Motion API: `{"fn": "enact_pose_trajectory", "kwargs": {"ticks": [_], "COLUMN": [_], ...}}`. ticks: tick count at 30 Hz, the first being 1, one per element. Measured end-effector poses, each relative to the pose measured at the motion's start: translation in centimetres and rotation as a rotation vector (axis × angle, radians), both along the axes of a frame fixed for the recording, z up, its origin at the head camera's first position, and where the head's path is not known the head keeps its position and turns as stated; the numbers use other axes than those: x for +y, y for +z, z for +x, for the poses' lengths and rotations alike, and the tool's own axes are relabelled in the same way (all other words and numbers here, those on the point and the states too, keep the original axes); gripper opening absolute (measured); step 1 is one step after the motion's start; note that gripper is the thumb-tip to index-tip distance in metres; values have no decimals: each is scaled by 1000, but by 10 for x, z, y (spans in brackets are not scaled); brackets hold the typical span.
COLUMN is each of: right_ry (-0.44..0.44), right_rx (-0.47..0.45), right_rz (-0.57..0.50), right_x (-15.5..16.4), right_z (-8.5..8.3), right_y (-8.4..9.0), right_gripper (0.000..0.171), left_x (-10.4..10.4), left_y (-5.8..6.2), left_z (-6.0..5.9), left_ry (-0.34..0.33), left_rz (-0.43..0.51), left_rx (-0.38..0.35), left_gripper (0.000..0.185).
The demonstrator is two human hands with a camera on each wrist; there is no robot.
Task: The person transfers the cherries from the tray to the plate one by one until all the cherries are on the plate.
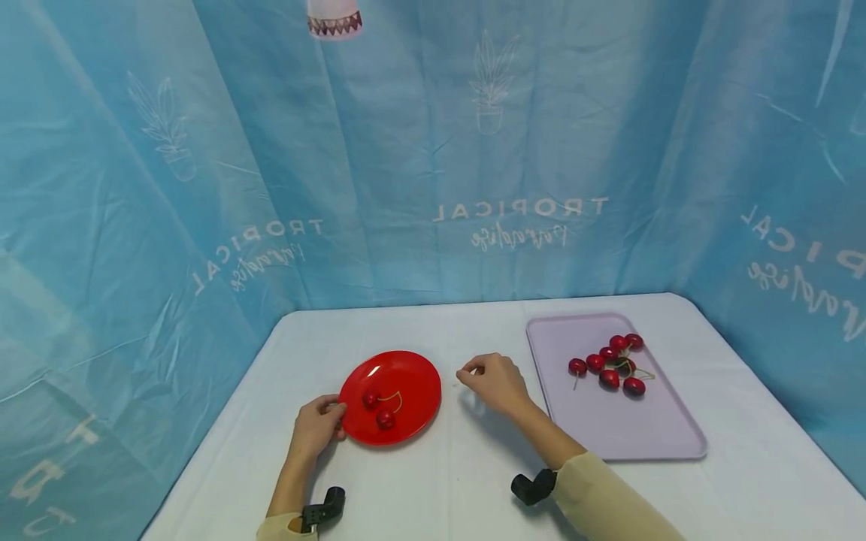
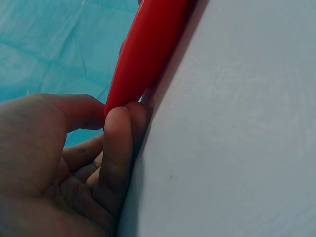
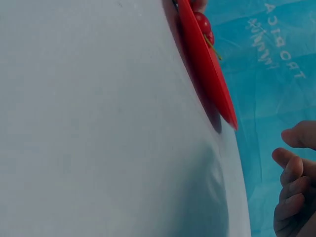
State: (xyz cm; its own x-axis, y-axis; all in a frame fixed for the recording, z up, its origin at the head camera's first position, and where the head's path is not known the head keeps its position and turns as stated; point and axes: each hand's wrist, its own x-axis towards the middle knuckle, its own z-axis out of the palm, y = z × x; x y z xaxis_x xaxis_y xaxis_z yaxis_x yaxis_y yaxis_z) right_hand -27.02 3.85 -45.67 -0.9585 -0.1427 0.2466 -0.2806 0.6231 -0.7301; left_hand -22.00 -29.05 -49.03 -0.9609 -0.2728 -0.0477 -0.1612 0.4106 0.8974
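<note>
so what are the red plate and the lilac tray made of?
Red plate: probably glossy plastic; a light glare shows on its thin, even rim. Lilac tray: likely matte plastic, flat and without glare. Neither can be told for sure.

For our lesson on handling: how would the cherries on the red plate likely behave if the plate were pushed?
The two cherries are round and lie loose on the glossy red plate, so they would probably roll. Their thin stems might slow that a little. The left hand grips the plate's rim, which likely steadies it.
</note>
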Motion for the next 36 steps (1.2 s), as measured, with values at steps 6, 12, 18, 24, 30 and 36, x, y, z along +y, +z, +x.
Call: {"fn": "enact_pose_trajectory", "kwargs": {"ticks": [6,12,18,24,30,36], "right_ry": [-35,-48,-39,-77,-119,-142], "right_rx": [16,34,12,7,0,-31], "right_rz": [21,-3,-32,-23,-31,-27], "right_x": [19,34,45,60,80,99], "right_z": [0,2,3,5,7,11], "right_y": [1,0,-3,-4,-4,-6], "right_gripper": [12,11,10,13,19,22], "left_x": [0,-1,-2,0,1,1], "left_y": [0,-1,-2,-2,-1,-2], "left_z": [-1,-2,-1,-1,0,0], "left_ry": [3,-2,-7,-5,-6,-1], "left_rz": [-9,-20,-39,-31,-31,-44], "left_rx": [7,4,-7,1,1,10], "left_gripper": [37,37,39,37,38,39]}}
